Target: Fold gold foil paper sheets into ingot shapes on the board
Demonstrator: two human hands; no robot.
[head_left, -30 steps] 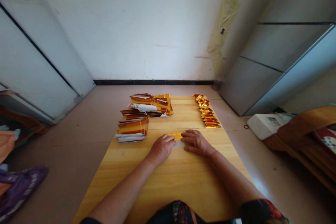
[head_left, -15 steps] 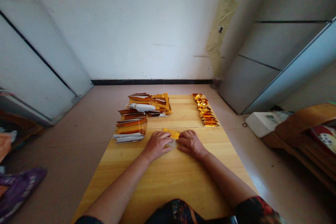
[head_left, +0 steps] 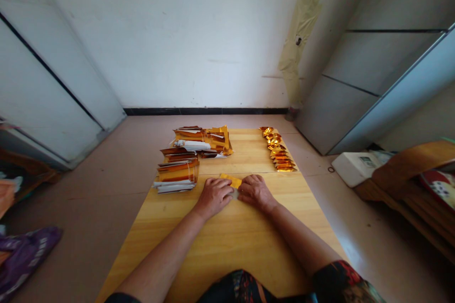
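A sheet of gold foil paper (head_left: 231,180) with a pale underside lies on the wooden table in front of me, mostly covered by my hands. My left hand (head_left: 215,195) grips its left side with bent fingers. On the opposite side my right hand (head_left: 256,191) presses and pinches the same paper, fingers curled. Both fingertips almost meet over the pale part. Stacks of gold and white paper sheets (head_left: 177,173) lie at the left, near my left hand. A row of folded shiny gold foil pieces (head_left: 280,154) stands along the right edge.
The wooden table (head_left: 227,246) reaches from my lap toward the white wall (head_left: 199,47). Another foil paper pile (head_left: 216,142) lies at its far left. To the right are a grey cabinet (head_left: 355,71), a white box (head_left: 355,168) and wooden furniture; a purple bag (head_left: 31,258) lies on the floor at left.
My hands have drawn slightly closer together over the paper, the right one shifting a little left. Less of the pale underside shows. The stacks and the gold row stay put.
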